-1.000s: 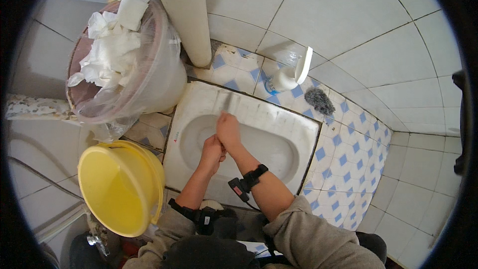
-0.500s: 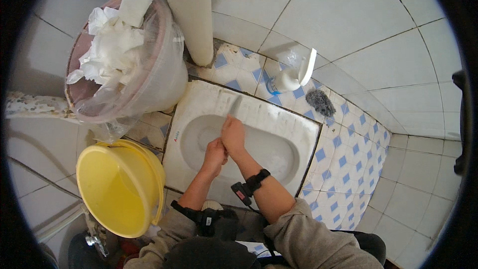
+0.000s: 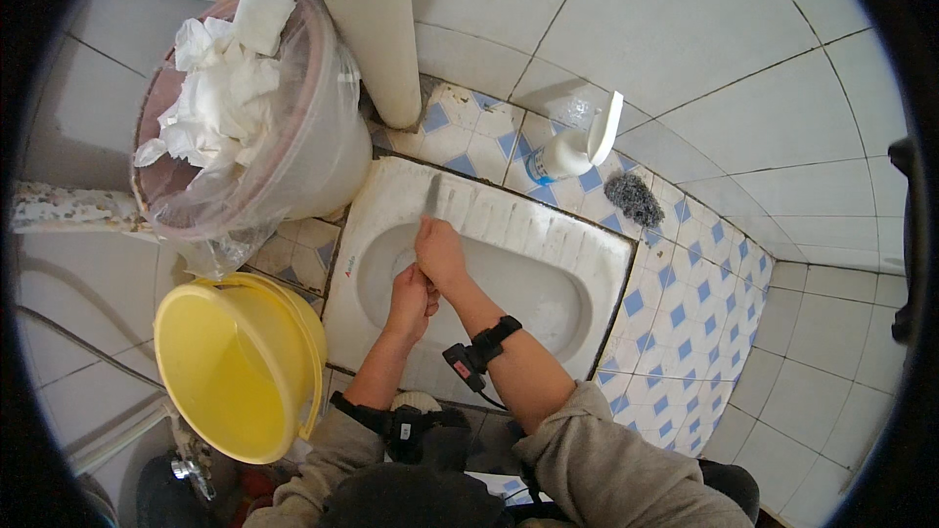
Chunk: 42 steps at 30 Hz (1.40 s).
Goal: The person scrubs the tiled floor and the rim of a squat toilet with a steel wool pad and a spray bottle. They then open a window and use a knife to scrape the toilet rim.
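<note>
My right hand (image 3: 441,254) is closed around a flat grey-bladed tool (image 3: 432,198); the handle is hidden in the grip. The blade rests over the ribbed left footrest area at the far side of the white squat toilet (image 3: 611,279). Just below, my left hand (image 3: 408,301) is closed, its curled fingers against the heel of the right; what they hold is hidden. Both hands are above the left half of the bowl.
A yellow bucket (image 3: 210,372) with liquid in it stands left. Behind it is a bagged bin (image 3: 328,137) heaped with white tissue (image 3: 220,88). A white bottle (image 3: 562,156) and a grey steel-wool scourer (image 3: 634,198) sit on the tiles beyond the toilet. A pipe (image 3: 377,39) rises at the back.
Both hands have moved left and slightly away from me, and the grey blade has shifted the same way along the ribbed far edge of the toilet.
</note>
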### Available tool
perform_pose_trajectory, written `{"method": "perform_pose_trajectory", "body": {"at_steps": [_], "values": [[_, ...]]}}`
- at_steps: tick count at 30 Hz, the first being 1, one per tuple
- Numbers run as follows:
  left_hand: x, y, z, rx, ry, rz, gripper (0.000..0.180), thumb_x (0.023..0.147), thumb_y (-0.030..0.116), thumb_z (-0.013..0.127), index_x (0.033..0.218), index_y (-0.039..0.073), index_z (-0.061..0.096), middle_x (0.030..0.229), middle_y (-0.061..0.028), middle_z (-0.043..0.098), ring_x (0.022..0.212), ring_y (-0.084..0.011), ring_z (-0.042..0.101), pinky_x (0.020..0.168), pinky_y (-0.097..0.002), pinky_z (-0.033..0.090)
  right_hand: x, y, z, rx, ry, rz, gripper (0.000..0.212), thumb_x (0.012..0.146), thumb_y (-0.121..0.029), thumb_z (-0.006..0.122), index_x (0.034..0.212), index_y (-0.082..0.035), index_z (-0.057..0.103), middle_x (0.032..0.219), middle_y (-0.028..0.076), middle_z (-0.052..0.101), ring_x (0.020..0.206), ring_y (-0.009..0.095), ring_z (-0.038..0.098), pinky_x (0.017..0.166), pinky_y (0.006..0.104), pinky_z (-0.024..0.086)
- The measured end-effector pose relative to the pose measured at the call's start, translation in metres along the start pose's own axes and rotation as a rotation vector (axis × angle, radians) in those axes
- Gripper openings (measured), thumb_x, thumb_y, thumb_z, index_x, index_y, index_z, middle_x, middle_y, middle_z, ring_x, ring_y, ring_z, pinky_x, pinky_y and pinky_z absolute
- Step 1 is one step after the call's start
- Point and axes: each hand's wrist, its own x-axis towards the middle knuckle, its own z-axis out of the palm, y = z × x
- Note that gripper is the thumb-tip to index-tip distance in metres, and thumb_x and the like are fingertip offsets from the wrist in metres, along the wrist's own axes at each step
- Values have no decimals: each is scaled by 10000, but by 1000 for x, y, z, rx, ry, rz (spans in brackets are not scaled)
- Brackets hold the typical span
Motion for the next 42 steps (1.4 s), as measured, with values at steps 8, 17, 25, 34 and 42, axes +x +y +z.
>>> {"method": "perform_pose_trajectory", "body": {"at_steps": [8, 17, 25, 34, 42], "values": [[2, -10, 2, 109, -47, 32, 272, 1065, 292, 402, 892, 127, 531, 673, 56, 458, 509, -46, 332, 422, -222, 238, 1, 5, -5, 20, -62, -20, 493, 1036, -287, 404, 797, 64, 655, 805, 321, 640, 804, 499, 628, 732, 550, 487], [0, -5, 12, 177, -105, -48, 348, 1068, 395, 401, 857, 137, 504, 643, 55, 428, 483, -51, 329, 408, -237, 236, -15, 37, -5, 501, 29, 141, 421, 1040, -297, 411, 827, 17, 594, 748, 145, 669, 630, 213, 608, 620, 349, 493], [8, -11, -1, 65, -104, -33, 345, 1057, 450, 407, 982, 157, 571, 633, 74, 453, 469, -33, 338, 409, -223, 238, -28, 9, -7, 632, -139, 235, 404, 1049, -252, 377, 812, 14, 568, 717, 158, 669, 677, 233, 676, 622, 365, 515], [1, -8, 16, -114, -61, 32, 186, 1052, 321, 450, 1067, 187, 579, 632, 67, 479, 458, -39, 361, 395, -228, 240, -13, 11, -1, 178, -92, 80, 382, 1010, -205, 405, 826, 74, 590, 798, 285, 644, 729, 419, 657, 702, 483, 501], [4, -2, 2, 34, -43, 1, 161, 1037, 259, 449, 1086, 165, 569, 633, 62, 480, 445, -52, 361, 386, -243, 222, -19, 7, 7, 232, -38, 95, 313, 959, -184, 448, 887, 72, 614, 815, 290, 640, 824, 466, 627, 739, 514, 480]]}}
